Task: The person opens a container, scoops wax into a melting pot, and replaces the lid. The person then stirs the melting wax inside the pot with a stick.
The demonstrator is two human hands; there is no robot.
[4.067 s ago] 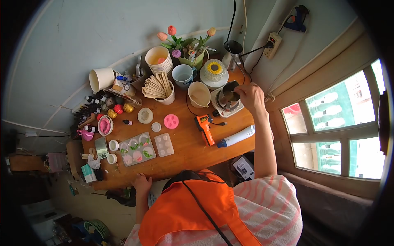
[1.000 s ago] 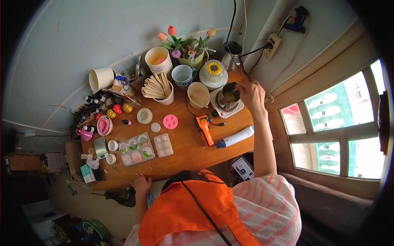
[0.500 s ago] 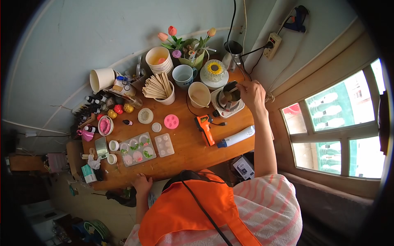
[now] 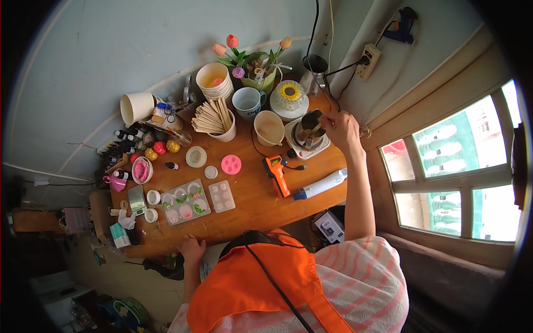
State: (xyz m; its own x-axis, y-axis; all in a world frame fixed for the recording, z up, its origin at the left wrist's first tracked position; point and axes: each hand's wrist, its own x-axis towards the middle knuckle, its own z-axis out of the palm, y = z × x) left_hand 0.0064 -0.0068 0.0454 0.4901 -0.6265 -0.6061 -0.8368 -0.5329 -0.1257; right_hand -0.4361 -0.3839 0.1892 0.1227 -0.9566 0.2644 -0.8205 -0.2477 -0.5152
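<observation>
My right hand (image 4: 341, 130) is closed at the mouth of a metal pitcher (image 4: 309, 126), pinching a light stick (image 4: 317, 127) that reaches inside. The pitcher stands on a small white hot plate (image 4: 306, 151). My left hand (image 4: 191, 247) rests at the table's front edge, fingers apart and holding nothing. Left of the hot plate is a paper cup (image 4: 269, 129). An orange thermometer gun (image 4: 277, 176) and a white heat gun (image 4: 322, 185) lie in front of it.
Along the back stand a cup of wooden sticks (image 4: 224, 133), a blue mug (image 4: 247, 102), stacked cups (image 4: 215, 80) and a glass jar (image 4: 291, 95). Molds (image 4: 186, 202) lie at the front left, near a scale (image 4: 136, 199). Cords hang by the power strip (image 4: 368, 61).
My right hand shifts slightly about the pitcher's mouth, and the stick inside changes its angle. The left hand stays in place.
</observation>
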